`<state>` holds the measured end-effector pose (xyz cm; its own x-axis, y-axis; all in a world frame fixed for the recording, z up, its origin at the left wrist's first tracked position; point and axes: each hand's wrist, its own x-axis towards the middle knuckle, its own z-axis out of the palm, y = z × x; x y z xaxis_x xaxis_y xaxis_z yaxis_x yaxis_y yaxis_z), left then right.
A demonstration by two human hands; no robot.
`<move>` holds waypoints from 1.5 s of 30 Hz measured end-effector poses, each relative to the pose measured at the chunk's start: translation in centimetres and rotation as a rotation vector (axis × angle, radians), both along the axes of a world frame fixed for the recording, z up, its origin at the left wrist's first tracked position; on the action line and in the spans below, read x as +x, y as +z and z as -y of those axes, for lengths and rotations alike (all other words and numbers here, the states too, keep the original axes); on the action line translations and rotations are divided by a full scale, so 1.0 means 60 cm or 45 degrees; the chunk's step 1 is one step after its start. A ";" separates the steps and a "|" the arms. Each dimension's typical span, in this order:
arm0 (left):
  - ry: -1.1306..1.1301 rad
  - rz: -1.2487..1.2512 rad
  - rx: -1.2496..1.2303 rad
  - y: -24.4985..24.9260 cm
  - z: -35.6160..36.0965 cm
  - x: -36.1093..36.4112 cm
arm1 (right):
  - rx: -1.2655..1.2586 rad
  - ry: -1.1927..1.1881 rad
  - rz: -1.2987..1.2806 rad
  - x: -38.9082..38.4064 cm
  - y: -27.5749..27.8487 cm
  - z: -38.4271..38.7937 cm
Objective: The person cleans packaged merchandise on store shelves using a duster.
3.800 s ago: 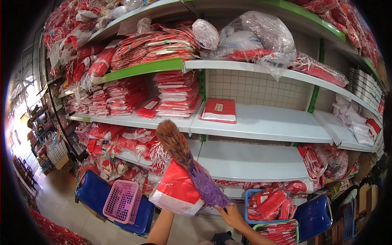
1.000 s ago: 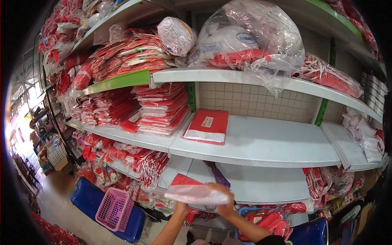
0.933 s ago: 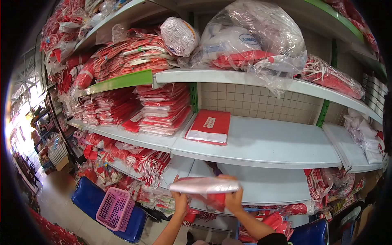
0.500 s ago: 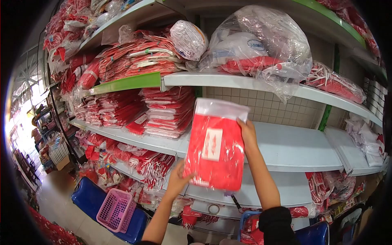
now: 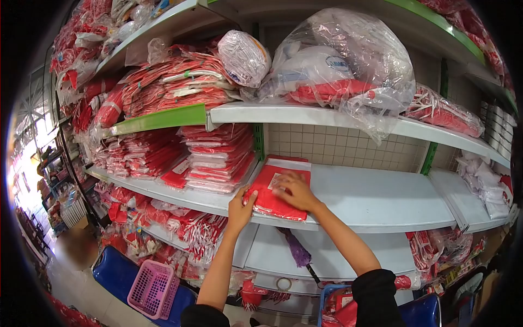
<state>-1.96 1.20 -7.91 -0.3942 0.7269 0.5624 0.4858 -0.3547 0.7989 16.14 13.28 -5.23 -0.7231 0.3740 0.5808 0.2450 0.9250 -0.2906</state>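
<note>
A flat red packet [image 5: 272,204] in clear plastic, with a white label, lies on the middle shelf [image 5: 376,199], just right of a tall stack of red and white packets [image 5: 218,158]. My left hand [image 5: 241,210] is at the packet's front left corner, thumb on top and fingers at its edge. Over the packet's label and right part is my right hand [image 5: 294,191], its fingers spread and slightly blurred, resting on or just above the plastic.
Bagged goods fill the upper shelf [image 5: 327,115]. Red bundles hang at the lower left. A purple item [image 5: 297,250] lies on the lower shelf. Below stand a pink basket [image 5: 152,289] on a blue seat [image 5: 111,267] and a blue basket [image 5: 325,305].
The red packet has gone from upright in both hands, in front of the shelves, to lying flat on the middle shelf. My right hand has left its upper edge and spread over its top.
</note>
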 end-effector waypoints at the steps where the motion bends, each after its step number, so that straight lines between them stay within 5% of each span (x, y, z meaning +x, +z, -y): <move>1: -0.003 -0.005 -0.020 0.004 0.002 0.001 | 0.064 0.078 0.091 -0.001 0.009 0.019; 7: -0.025 0.089 -0.124 0.011 0.012 -0.002 | 0.089 -0.086 0.348 0.005 0.024 0.053; 12: -0.089 0.229 -0.135 -0.005 0.003 -0.008 | 0.007 -0.160 0.160 0.003 -0.005 -0.001; 18: -0.097 0.132 -0.126 -0.015 0.000 -0.012 | -0.033 -0.315 0.332 0.001 0.010 0.021; 24: -0.055 0.071 -0.072 -0.012 -0.003 -0.008 | 0.180 -0.384 0.257 -0.016 -0.022 -0.019; 36: -0.137 0.198 -0.076 -0.016 -0.001 -0.013 | -0.014 -0.327 0.399 -0.006 0.008 0.013; 45: -0.090 0.103 -0.051 -0.016 0.004 -0.006 | 0.144 -0.238 0.307 -0.003 -0.021 0.003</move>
<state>-2.31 0.95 -8.85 -0.3841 0.7755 0.5010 0.3942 -0.3529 0.8486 15.94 13.09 -6.46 -0.7697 0.4562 0.4466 0.4629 0.8806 -0.1016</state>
